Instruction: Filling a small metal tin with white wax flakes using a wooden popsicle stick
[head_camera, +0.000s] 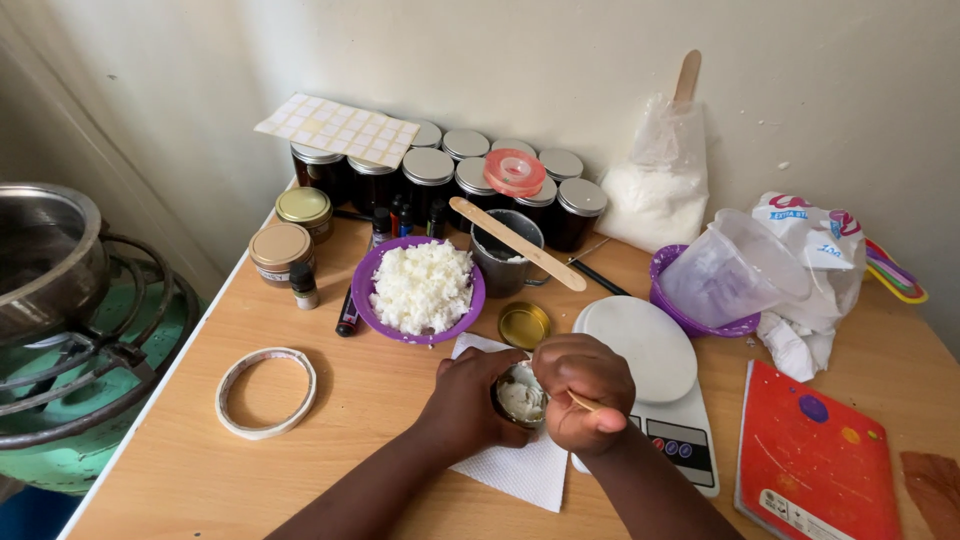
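Left hand (470, 400) gripping small jar (520, 397) of white wax, right hand (585, 385) pinching thin stick (583, 402), white napkin (515, 465) underneath

A smooth wood-grain counter (330, 430) is seen. A glossy purple plastic bowl (372, 300) holds crumbly white flakes; at its three o'clock a shiny gold metal lid (524, 324) lies. Matt white paper towel (515, 470) is spread beneath.

Wooden table (330, 420): purple bowl (372, 300), tape ring (266, 392), scale (650, 370) (white), red notebook (815, 455).
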